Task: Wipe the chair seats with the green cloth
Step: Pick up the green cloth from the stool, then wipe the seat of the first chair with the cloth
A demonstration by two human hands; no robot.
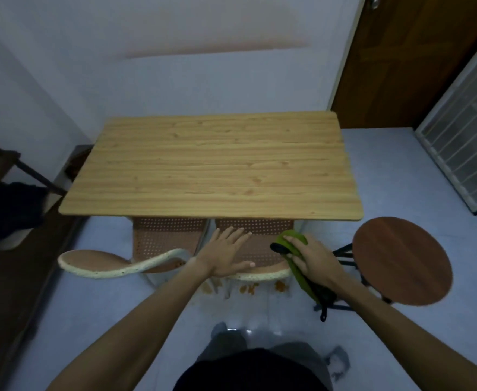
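Readable text: none.
Table (211, 162): plain wood grain, no label or number.
Round stool (400, 261): plain brown seat, no mark.
Green cloth (295, 238): no tag legible.

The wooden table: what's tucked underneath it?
Under the wooden table sit two perforated chairs, pushed in side by side. The left hand lies flat on the right-hand seat; the right hand presses the green cloth there. The seats' far parts and the table's legs are covered.
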